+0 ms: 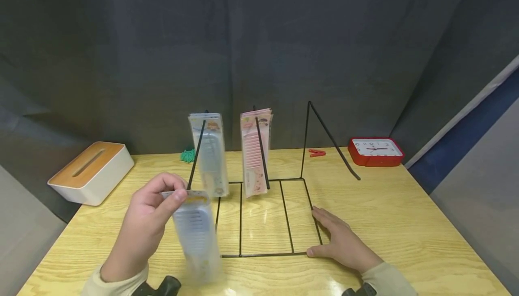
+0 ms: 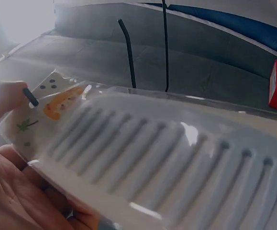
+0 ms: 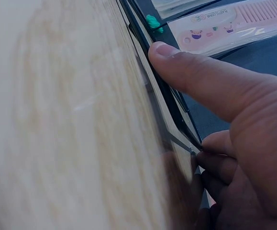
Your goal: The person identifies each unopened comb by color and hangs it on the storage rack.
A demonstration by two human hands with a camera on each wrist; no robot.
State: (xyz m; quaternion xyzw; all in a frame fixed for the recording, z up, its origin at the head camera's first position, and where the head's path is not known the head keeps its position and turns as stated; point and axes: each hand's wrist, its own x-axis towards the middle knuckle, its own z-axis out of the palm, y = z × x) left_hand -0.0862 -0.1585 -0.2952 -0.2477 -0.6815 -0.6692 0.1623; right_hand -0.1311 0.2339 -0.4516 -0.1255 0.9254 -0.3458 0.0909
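My left hand pinches the top of a packaged blue comb between thumb and fingers. The pack hangs at the front end of the left hook of a black wire rack; in the left wrist view the hook's tip shows against the card by the thumb. Farther back on that hook hang blue comb packs. Pink comb packs hang on the middle hook, and the right hook is bare. My right hand holds the base's front right corner, thumb on the front bar, fingers at the side bar.
A white tissue box with a wooden lid stands at the left. Behind the rack lie a green bundle and a red clip. A red clock stands at the back right. A dark curtain hangs behind the table.
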